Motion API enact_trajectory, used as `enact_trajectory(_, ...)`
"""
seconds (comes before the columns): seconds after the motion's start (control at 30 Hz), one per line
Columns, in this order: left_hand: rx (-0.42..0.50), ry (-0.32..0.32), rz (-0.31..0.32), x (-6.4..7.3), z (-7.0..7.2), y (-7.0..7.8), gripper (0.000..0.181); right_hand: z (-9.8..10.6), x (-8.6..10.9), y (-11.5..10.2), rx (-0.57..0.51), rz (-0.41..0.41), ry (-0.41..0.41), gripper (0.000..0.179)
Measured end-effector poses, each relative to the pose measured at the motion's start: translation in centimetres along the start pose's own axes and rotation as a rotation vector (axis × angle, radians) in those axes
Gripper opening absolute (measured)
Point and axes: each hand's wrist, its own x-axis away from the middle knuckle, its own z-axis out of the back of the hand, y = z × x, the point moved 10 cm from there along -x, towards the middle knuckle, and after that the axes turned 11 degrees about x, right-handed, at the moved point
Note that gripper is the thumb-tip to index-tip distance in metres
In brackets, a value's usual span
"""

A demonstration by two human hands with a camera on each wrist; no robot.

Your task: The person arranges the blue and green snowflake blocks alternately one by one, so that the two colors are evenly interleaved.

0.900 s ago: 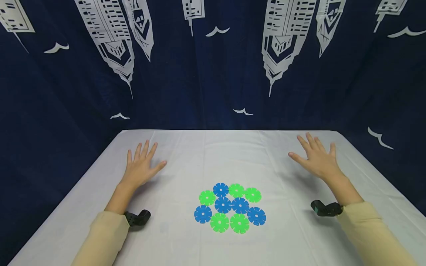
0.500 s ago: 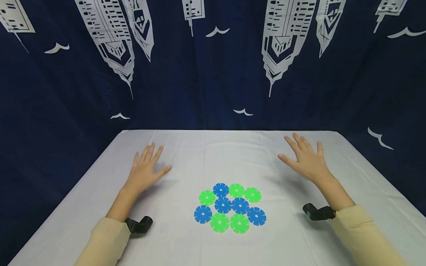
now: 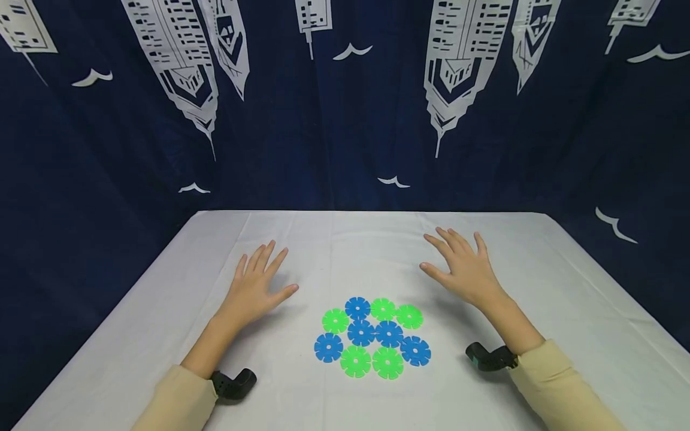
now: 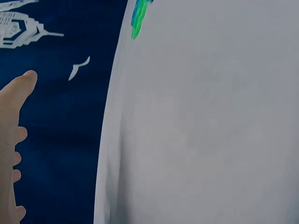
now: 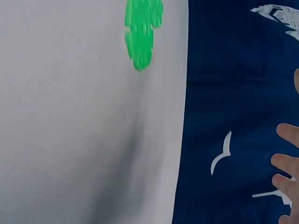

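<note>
Several flat notched plastic discs, some blue (image 3: 360,332) and some green (image 3: 356,361), lie in a cluster on the white cloth, each with a small slot at its centre. To the left of the cluster my left hand (image 3: 252,293) hovers above the cloth, fingers spread and holding nothing. My right hand (image 3: 468,272) is up and to the right of the discs, also spread and bare. In the left wrist view, only the edge of the cluster shows, with a green disc (image 4: 139,21) at the top. Green plastic (image 5: 140,32) also appears at the top of the right wrist view.
A white cloth (image 3: 302,395) covers the table. Behind it hangs a dark blue curtain (image 3: 269,149) printed with white buildings and birds. Black wrist cameras sit on the left wrist (image 3: 234,385) and right wrist (image 3: 490,357), below beige sleeves.
Both hands have moved inward, toward the discs, and slightly nearer to me. The right hand has travelled further. The discs have stayed where they were.
</note>
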Motion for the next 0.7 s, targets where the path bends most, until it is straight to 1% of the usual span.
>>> enact_trajectory(0.17,0.003,0.000,-0.025,0.6,-0.4,1.5,0.075,0.0,-0.2,-2.4,0.006,0.073,0.047,0.060)
enact_trajectory(0.3,0.013,0.003,-0.050,0.8,-0.9,2.7,0.071,-0.2,-0.4,-4.3,-0.010,0.115,0.061,0.059)
enact_trajectory(0.37,0.020,-0.008,-0.053,1.0,-1.3,3.3,0.069,-0.4,-0.5,-5.3,-0.018,0.135,0.061,0.059)
enact_trajectory(0.5,0.017,-0.064,-0.048,1.3,-2.5,4.4,0.064,-1.1,-0.6,-7.2,-0.041,0.170,0.039,0.057)
enact_trajectory(0.7,0.027,-0.173,-0.036,2.0,-4.3,5.8,0.056,-2.1,-0.6,-10.0,-0.113,0.202,-0.017,0.055)
